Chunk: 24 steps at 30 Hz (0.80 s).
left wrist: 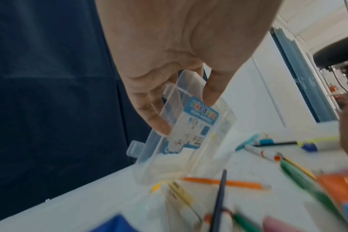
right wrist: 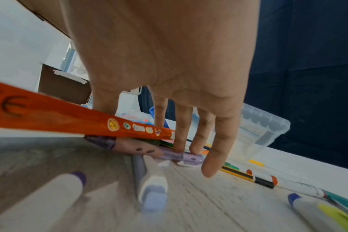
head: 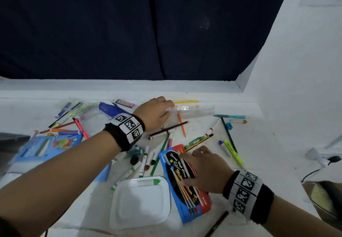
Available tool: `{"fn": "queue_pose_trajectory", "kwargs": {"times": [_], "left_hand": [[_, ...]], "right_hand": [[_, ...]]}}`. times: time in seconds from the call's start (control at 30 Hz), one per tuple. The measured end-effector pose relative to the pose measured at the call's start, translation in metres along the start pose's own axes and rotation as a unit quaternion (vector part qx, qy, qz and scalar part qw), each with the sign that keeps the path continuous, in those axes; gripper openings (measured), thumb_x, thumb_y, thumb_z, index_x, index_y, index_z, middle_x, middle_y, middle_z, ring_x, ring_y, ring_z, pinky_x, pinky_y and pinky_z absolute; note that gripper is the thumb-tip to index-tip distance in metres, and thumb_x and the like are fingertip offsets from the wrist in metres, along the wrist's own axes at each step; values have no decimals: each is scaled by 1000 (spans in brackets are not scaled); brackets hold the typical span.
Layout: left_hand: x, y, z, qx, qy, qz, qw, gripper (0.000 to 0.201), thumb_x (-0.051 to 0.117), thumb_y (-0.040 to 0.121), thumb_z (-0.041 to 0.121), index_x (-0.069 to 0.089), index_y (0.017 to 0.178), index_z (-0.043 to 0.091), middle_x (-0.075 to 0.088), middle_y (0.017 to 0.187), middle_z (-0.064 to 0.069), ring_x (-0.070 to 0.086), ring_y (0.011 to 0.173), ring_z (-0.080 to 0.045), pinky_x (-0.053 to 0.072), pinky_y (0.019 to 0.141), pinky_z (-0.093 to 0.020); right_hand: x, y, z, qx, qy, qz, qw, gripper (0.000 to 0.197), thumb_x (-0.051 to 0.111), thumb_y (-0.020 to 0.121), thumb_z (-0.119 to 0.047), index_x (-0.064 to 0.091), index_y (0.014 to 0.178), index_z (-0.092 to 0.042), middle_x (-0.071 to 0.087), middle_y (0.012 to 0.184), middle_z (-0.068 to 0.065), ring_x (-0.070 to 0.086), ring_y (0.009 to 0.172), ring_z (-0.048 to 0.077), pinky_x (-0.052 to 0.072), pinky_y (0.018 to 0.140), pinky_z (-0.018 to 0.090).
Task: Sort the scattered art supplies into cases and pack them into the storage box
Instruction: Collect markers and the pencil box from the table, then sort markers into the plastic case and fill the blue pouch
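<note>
At twelve o'clock on the tabletop (head: 259, 162), the left hand (head: 157, 112) pinches the clear case (left wrist: 189, 128), probably light and slippery; the right hand (head: 207, 170) lies flat.

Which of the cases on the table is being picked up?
The clear plastic case with the blue label: the left hand grips it at the far edge. The red-and-blue flat pack only lies under the right hand.

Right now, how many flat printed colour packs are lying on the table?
2. A blue pack lies at the left, beside the left forearm; a blue-and-red pack lies under the right hand. Others may be hidden beneath the arms.
</note>
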State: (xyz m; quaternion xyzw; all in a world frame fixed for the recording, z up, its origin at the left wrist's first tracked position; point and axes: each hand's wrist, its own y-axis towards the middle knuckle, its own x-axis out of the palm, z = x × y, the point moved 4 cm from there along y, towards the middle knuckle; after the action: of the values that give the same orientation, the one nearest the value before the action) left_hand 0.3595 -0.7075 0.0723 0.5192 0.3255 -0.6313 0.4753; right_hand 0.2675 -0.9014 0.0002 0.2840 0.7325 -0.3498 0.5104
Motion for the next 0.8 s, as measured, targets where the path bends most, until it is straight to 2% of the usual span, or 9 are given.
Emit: {"fn": "queue_pose_trajectory", "kwargs": {"times": [0.13,0.2,0.3,0.37,0.47,0.53,0.6,0.7,0.8], "left_hand": [[-41,-13,-3,-2,-58,15,998,25,55,101,30,61,123,22,61,113,-2,55,99,-19,43,87,-32],[-56,-23,-8,-8,-121,18,992,20,58,100,29,65,117,22,65,112,-1,60,91,-17,47,83,-32],[-66,-47,-15,-21,-185,25,982,13,58,100,31,65,110,34,66,108,3,59,74,-15,51,73,-35],[-67,-66,-16,-24,-185,48,981,15,56,100,34,65,112,37,65,108,8,62,82,-16,52,75,-34],[-65,-99,-15,-4,-174,117,978,29,53,97,40,65,122,29,65,111,12,61,99,-10,49,82,-28],[-66,-125,-15,3,-172,159,972,29,53,100,40,64,124,29,64,113,15,60,102,-4,45,84,-19],[-66,-153,-15,14,-186,192,963,26,56,100,34,64,124,30,63,112,19,60,103,-3,42,83,-11],[-65,-190,-20,14,-227,206,952,26,57,99,27,62,121,39,65,109,14,62,100,-13,47,80,-22],[-65,-219,-34,-10,-260,188,947,21,57,99,38,63,116,47,66,114,14,62,106,-12,49,84,-26]], "right_hand": [[0,0,-2,-2,17,12,1000,76,55,80,-74,34,141,-35,59,113,-5,43,118,19,49,93,42],[1,0,-2,0,22,14,1000,76,54,80,-73,32,142,-35,59,116,-5,43,119,20,49,95,43],[1,0,-3,4,26,11,1000,76,54,81,-72,32,143,-34,58,117,-5,44,118,19,48,96,43],[-3,-2,-4,7,32,19,999,75,55,81,-72,34,142,-33,57,119,-6,47,116,17,46,98,42],[-12,-3,-5,42,69,74,994,60,51,87,-67,46,134,-30,56,122,-10,51,115,12,45,100,40],[-21,-4,-4,70,138,155,976,41,53,92,-56,57,121,-27,62,114,-11,58,106,10,50,93,34],[-30,-5,-2,97,238,225,940,26,60,92,-44,60,111,-27,67,99,-9,64,95,8,52,85,30],[-41,-3,-10,108,364,247,891,27,69,89,-32,58,114,-30,69,90,-8,67,84,3,49,73,21],[-41,-3,-40,70,389,200,896,42,72,86,-32,48,120,-38,65,91,-9,65,79,3,48,70,21]]}}
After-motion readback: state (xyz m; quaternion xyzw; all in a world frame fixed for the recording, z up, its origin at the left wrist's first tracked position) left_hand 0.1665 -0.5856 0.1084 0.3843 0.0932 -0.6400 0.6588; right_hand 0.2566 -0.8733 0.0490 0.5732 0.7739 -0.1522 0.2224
